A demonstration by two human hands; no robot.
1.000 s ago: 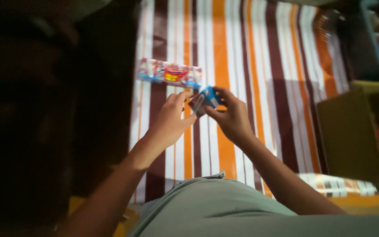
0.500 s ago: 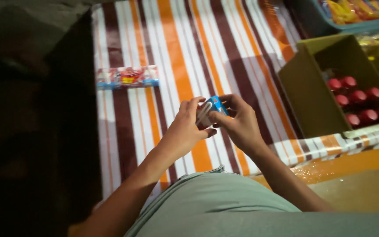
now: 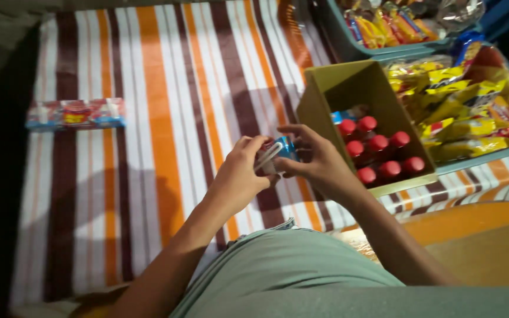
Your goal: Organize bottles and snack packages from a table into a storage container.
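Blue and glossy, a small drink carton (image 3: 283, 150) with a white straw slanted across its face sits pinched between both hands above the striped cloth (image 3: 166, 118): left hand (image 3: 240, 176) gripping its near-left end, right hand (image 3: 319, 165) its right, the cardboard box (image 3: 349, 88) of red-capped bottles (image 3: 378, 156) just beside.

Small shop or stall. Striped plastic sheet (image 3: 166, 88) as counter cover; cardboard box (image 3: 349, 88) of red-capped bottles (image 3: 378, 144) at 3 o'clock; trays of yellow snack packets (image 3: 460, 100) at 2 o'clock.
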